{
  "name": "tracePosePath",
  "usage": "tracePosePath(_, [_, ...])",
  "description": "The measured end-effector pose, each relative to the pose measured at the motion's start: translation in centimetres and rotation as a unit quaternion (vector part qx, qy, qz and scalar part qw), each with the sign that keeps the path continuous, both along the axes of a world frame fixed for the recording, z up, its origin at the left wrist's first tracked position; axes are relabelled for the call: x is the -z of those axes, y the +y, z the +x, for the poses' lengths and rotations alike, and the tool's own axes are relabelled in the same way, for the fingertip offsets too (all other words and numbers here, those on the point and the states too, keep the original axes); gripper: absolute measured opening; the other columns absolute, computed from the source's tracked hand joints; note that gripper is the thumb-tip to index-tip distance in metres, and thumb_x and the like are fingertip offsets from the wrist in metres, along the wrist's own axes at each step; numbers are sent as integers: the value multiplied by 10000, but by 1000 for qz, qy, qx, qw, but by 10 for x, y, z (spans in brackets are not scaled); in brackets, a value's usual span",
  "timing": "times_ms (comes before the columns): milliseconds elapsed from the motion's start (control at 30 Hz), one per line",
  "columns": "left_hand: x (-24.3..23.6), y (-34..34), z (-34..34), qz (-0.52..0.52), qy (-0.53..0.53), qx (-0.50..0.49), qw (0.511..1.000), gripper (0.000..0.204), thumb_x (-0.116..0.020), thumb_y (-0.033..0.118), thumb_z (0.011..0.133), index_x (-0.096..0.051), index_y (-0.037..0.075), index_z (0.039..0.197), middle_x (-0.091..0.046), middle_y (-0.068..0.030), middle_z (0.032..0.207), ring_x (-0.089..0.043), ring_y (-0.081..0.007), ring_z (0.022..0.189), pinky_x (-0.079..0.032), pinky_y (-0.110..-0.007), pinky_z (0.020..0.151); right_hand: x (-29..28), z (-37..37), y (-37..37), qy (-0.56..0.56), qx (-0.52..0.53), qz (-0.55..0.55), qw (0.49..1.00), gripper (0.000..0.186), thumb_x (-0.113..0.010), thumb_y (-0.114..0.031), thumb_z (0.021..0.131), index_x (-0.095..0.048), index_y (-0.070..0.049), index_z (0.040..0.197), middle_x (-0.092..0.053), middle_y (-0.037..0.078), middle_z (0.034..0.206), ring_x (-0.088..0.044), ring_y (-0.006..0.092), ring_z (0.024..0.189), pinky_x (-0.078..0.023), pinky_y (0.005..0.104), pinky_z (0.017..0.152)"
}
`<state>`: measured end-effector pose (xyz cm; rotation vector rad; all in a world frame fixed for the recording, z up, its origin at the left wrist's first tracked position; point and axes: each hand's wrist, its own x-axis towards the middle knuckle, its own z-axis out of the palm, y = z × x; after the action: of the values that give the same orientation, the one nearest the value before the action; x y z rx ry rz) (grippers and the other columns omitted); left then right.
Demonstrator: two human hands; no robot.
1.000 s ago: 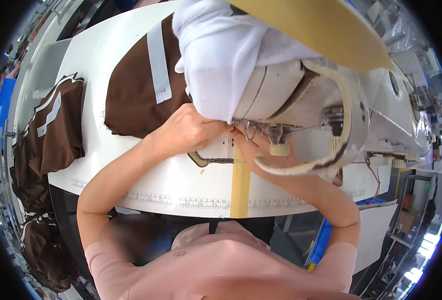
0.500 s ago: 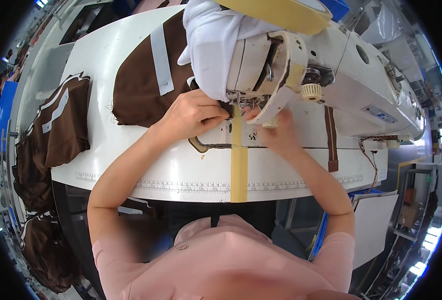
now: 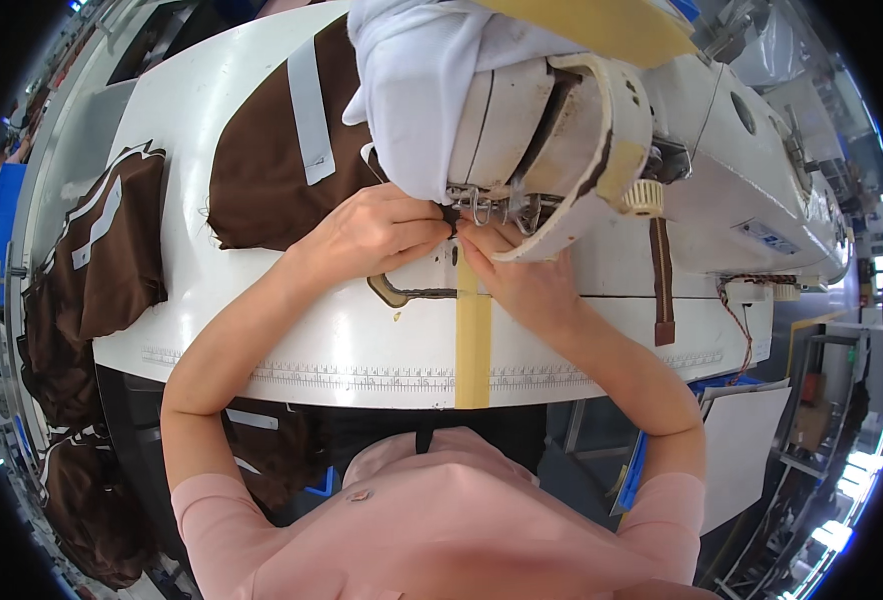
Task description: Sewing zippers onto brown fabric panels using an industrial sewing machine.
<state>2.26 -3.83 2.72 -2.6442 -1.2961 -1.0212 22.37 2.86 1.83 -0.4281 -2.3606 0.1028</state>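
Observation:
Both my hands meet at the needle area of a white sewing machine (image 3: 507, 120). My left hand (image 3: 382, 232) is closed, thumb and fingers pinching the edge of a small dark brown piece of fabric (image 3: 451, 214) beside the presser foot. On the other side my right hand (image 3: 534, 285) is closed too, its fingertips against the same piece; the machine's curved guard partly covers those fingers. Beyond my left wrist lies a large brown fabric panel (image 3: 262, 175) with a grey strip (image 3: 311, 125) on it. Whether it joins the small piece is hidden.
A white cloth (image 3: 407, 90) wraps the machine head. Yellow tape (image 3: 474, 345) runs down the table over a printed ruler (image 3: 382, 378). A brown zipper-like strip (image 3: 664, 280) lies at the right. Brown garment pieces (image 3: 122, 245) hang over the left edge.
My right hand has come left and closer to the needle, its fingertips now near those of my left hand. The left hand keeps its pinch. The whole view has shifted slightly.

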Motion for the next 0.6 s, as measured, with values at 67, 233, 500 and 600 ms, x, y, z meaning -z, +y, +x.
tracePosePath(67, [-4, 2, -3, 15, 19, 5, 1000, 150, -710, 38, 670, -694, 21, 818, -640, -51, 823, -610, -219, 736, -531, -331, 633, 1, 0, 3, 17, -16, -7, 1000, 108, -708, -76, 699, -632, -70, 776, -615, 50, 752, -593, 232, 693, -497, 352, 640])
tracePosePath(233, [-4, 5, -7, 27, 30, 4, 999, 177, -710, 24, 665, -712, 25, 842, -666, -55, 847, -627, -229, 759, -536, -339, 671, 12, 2, 9, -8, 1, -81, 997, 146, -716, -161, 753, -647, -37, 785, -628, 82, 816, -601, 259, 775, -477, 374, 685])
tracePosePath(500, [-20, 5, -15, -23, -29, -49, 998, 152, -706, 37, 719, -708, 34, 871, -668, -75, 845, -630, -257, 776, -530, -359, 679, -1, 8, 12, -27, 65, -28, 997, 149, -679, -165, 780, -682, -64, 890, -624, 66, 810, -581, 258, 824, -457, 402, 768])
tracePosePath(600, [-16, -12, -16, -39, -36, -146, 988, 132, -702, 80, 762, -698, 16, 878, -641, -99, 791, -625, -272, 755, -513, -337, 644, -16, 15, -21, -49, 23, -93, 994, 138, -665, -127, 796, -684, -67, 918, -651, 62, 875, -591, 252, 839, -462, 390, 782])
